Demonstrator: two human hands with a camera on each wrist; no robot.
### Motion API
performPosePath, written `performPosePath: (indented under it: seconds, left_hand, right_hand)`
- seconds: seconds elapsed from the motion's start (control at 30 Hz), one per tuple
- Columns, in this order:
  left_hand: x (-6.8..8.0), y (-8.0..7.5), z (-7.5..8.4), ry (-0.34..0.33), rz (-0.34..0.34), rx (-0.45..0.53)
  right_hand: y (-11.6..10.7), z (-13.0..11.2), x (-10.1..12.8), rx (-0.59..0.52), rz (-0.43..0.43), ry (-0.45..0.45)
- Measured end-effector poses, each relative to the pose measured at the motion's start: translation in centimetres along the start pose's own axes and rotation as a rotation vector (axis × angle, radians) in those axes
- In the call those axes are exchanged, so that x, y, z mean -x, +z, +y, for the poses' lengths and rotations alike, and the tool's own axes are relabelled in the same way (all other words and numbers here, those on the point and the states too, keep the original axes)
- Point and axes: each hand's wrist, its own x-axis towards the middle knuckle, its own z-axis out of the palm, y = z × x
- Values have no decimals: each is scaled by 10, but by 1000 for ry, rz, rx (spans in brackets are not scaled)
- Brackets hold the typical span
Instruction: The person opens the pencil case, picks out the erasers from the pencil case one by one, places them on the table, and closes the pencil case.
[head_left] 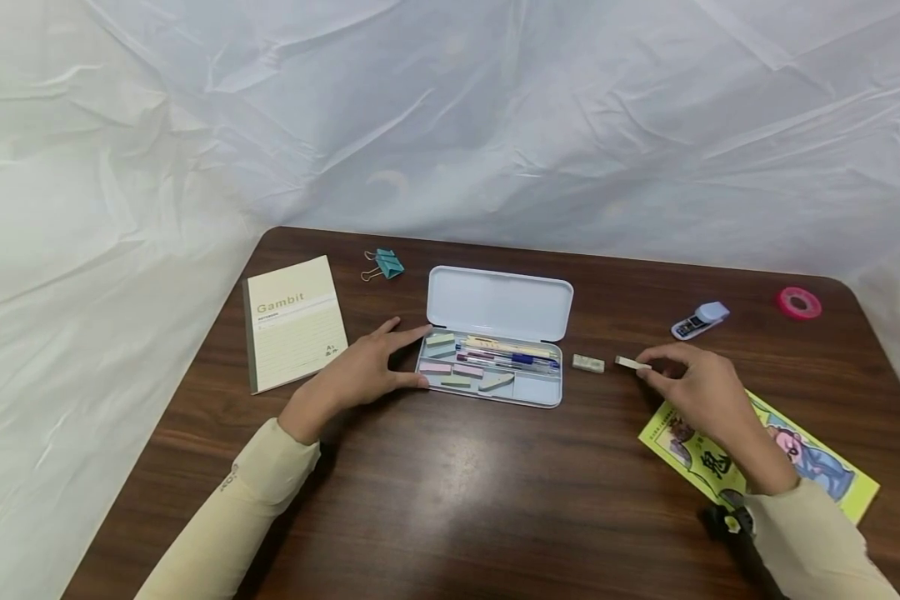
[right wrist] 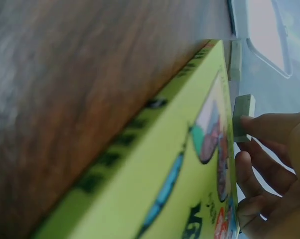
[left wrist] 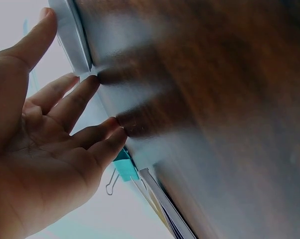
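An open white pencil case (head_left: 495,302) lies mid-table; its tray holds pens and several pastel erasers. My left hand (head_left: 411,357) rests at the tray's left end, its fingers straight and touching the edge; the left wrist view shows the fingertips (left wrist: 92,82) against the case edge (left wrist: 70,35). To the right of the case my right hand (head_left: 643,368) pinches a small white eraser (head_left: 630,363) just above the table, and the same eraser (right wrist: 242,117) shows at its fingertips (right wrist: 269,124) in the right wrist view. A second eraser (head_left: 588,363) lies between that hand and the case.
A "Gambit" notebook (head_left: 294,321) and a teal binder clip (head_left: 386,263) lie to the left. A correction tape (head_left: 701,320) and a pink tape roll (head_left: 798,302) sit at the back right. A yellow-green picture booklet (head_left: 787,467) lies under my right wrist.
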Motion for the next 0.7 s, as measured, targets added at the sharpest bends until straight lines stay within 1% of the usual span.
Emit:
performPosePath:
  seconds: [0.13, 0.47, 0.7]
  left_hand:
    - [0, 0, 1, -2, -4, 6]
    - [0, -2, 2, -10, -12, 0]
    - [0, -1, 2, -17, -13, -4]
  right_hand:
    - [1, 1, 0, 29, -31, 29]
    - [0, -1, -1, 73, -44, 59]
    - [0, -5, 0, 57, -89, 91]
